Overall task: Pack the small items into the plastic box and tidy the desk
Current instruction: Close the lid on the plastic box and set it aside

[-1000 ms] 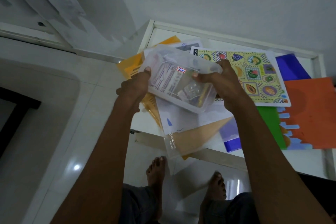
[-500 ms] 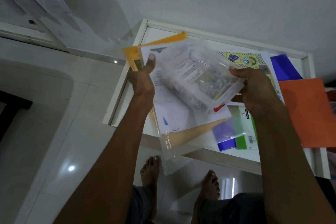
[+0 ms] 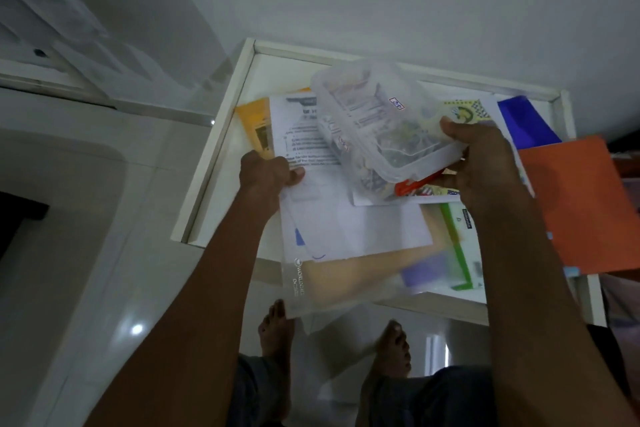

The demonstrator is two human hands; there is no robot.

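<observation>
Gripping box, right hand alone now.

Orange sheet and blue sheet lie overlapping.

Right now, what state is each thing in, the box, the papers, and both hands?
plastic box: lid on, tilted, held up over the desk
right hand: grips the box's near end
left hand: pinches the printed sheet
printed sheet: lifted at its left edge
clear folder: overhangs the desk's near edge
orange paper: flat on the desk
</observation>
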